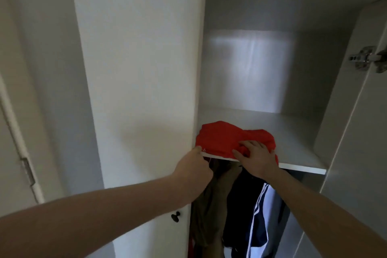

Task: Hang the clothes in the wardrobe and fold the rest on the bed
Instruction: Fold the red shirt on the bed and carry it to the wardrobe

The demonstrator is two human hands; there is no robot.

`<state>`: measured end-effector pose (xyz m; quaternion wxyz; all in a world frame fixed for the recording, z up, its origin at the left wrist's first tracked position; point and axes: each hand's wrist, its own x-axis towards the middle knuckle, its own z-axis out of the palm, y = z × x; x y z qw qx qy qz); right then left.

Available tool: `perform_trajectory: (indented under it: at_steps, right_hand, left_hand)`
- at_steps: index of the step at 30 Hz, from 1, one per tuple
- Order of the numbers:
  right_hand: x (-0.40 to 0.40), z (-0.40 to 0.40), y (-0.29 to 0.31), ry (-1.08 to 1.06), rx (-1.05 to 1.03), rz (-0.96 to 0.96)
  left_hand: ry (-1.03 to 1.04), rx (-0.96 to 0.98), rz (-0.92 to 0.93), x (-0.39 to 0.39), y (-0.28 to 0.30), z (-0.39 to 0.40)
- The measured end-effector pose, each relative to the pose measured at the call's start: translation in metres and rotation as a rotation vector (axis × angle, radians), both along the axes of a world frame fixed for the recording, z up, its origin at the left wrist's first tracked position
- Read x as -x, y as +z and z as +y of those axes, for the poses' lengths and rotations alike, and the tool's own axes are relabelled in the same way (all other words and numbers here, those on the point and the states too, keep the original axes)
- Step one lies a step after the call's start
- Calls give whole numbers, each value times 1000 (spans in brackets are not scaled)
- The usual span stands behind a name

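Observation:
A folded red garment (222, 138) lies on the front left part of the wardrobe's upper shelf (297, 144). My left hand (193, 165) pinches its left front corner at the shelf's edge. My right hand (256, 158) rests on top of the garment's right side, fingers curled into the cloth. Below the shelf hang an olive-brown garment (211, 205) and a dark navy jacket with white stripes (251, 222).
The left wardrobe door (138, 81) stands open beside my left arm, with a black knob (176, 216) low down. A right door with a metal hinge (368, 59) is open too. The shelf's back and right side are bare.

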<state>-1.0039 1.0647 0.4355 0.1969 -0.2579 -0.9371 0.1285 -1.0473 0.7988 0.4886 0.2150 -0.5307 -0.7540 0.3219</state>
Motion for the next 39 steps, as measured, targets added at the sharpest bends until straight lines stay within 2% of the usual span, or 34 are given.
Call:
perform_trajectory:
  at_steps: [1, 7, 13, 21, 25, 29, 32, 39]
  right_hand:
    - [6, -7, 1, 18, -6, -5]
    - [31, -52, 2, 97, -31, -66]
    - [44, -70, 3, 109, -44, -101]
    - [57, -80, 6, 141, -8, -102]
    - [69, -82, 8, 164, 29, -110]
    - [86, -82, 11, 179, 58, -124]
    - [101, -85, 10, 176, 66, -115]
    - [151, -86, 12, 161, 88, -131]
  left_hand:
    - [59, -6, -18, -9, 5, -13]
    - [107, -53, -29, -35, 6, -68]
    - [412, -50, -118, -29, 13, -111]
    - [665, -228, -179, 6, 35, -141]
    - [562, -432, -309, 42, 41, -117]
    - [374, -599, -607, 80, 36, -79]
    - [324, -628, -680, 113, 23, -53]
    - [378, -619, -739, 202, -7, -5]
